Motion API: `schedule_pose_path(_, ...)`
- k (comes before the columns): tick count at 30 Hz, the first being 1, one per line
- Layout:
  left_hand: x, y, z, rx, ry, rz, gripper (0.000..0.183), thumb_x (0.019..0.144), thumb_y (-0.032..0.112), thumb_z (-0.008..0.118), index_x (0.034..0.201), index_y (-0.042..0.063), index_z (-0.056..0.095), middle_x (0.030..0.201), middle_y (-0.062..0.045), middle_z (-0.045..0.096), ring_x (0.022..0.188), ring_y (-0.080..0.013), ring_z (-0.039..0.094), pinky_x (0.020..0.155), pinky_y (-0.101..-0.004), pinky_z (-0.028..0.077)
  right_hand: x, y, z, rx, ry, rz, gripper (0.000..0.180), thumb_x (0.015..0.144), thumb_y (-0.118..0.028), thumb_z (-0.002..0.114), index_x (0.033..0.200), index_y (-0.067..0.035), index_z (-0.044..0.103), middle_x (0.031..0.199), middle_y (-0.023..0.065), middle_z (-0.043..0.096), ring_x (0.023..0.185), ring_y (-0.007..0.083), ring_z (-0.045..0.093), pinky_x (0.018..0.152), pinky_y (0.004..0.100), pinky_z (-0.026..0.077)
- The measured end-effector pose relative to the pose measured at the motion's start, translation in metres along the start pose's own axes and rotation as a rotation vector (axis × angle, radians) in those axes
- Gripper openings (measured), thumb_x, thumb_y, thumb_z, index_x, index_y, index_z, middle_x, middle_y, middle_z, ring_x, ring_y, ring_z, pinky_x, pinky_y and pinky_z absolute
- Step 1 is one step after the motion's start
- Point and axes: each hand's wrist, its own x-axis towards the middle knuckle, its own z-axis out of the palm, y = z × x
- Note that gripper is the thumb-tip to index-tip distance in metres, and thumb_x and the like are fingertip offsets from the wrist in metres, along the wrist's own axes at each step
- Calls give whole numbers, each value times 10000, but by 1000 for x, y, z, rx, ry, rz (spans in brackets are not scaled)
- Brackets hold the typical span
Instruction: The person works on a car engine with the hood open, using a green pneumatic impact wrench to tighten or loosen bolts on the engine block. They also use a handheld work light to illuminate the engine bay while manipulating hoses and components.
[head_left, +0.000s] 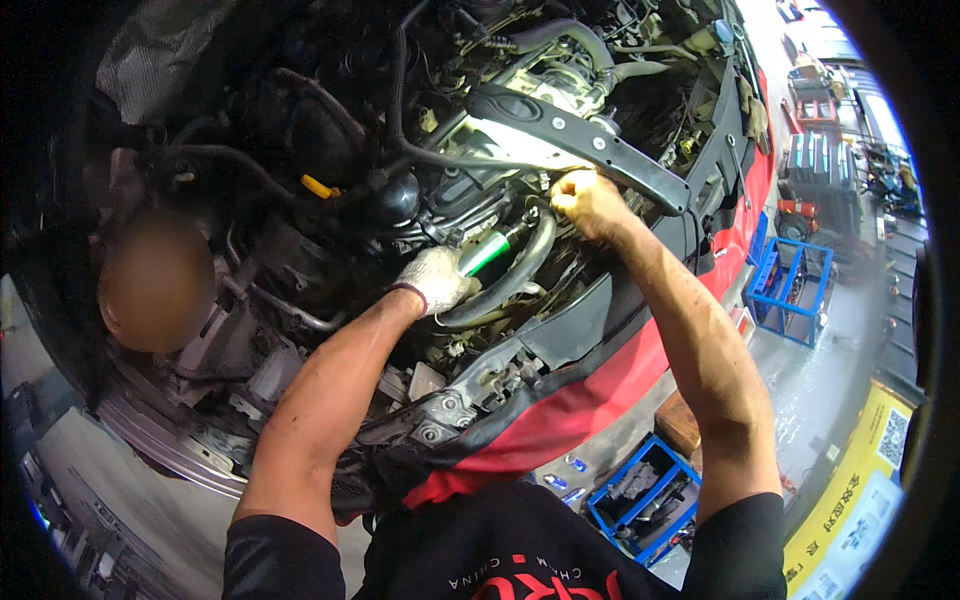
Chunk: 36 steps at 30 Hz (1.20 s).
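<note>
In an open engine bay, my left hand (439, 281), in a white knit glove, is closed around a green-bodied cylindrical tool (484, 253) that points up and right. The tool's dark end reaches a fitting near a thick rubber hose (536, 251), which curves down past the glove. My right hand (589, 199) is bare, its fingers curled by the end of a black crossbar (585, 139); whether it pinches something cannot be told. A thin black hose (465, 160) runs towards those fingers.
A red and black cover (570, 397) drapes the car's front edge. A wrench (737, 161) lies on the right side. Blue metal frames (791, 289) with parts stand on the floor. A yellow handle (319, 186) shows deeper in the bay. A blurred rounded shape (157, 285) is at left.
</note>
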Motion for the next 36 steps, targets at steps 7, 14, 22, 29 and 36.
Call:
schedule_pose_path(7,-11,15,-13,56,-21,-63,485,786,401,723,1038,-13,710,1004,-277,686,971,-415,672,859,-464,539,3,3,4,193,-87,-6,185,825,-271,680,786,-91,695,723,63,663,674,198,607,663,341,481)
schedule_pose_path(14,-18,24,-26,10,-89,-112,472,766,376,727,1035,-12,716,1004,-269,693,977,-390,684,862,-447,545,2,1,6,109,-37,-43,226,820,-234,709,967,-66,748,886,109,724,832,228,692,788,340,534)
schedule_pose_path(22,-14,18,-22,34,-72,-84,447,781,370,731,1018,-9,720,977,-259,699,946,-386,692,834,-447,549,1,-14,2,92,-115,27,246,835,-201,718,1046,-79,750,988,131,732,912,272,695,822,357,536)
schedule_pose_path(29,-17,17,-23,52,-91,-43,458,786,390,721,1007,-11,719,953,-254,701,935,-388,692,833,-449,549,-2,-20,5,-130,-101,-62,260,860,-253,698,1079,-122,746,1013,142,727,918,309,686,838,392,538)
schedule_pose_path(36,-10,1,-7,43,-13,-66,452,762,398,725,987,6,724,957,-249,701,926,-391,691,828,-453,550,12,-5,14,-245,-149,-193,308,883,-358,609,1030,-136,764,941,158,728,877,322,693,807,393,543)
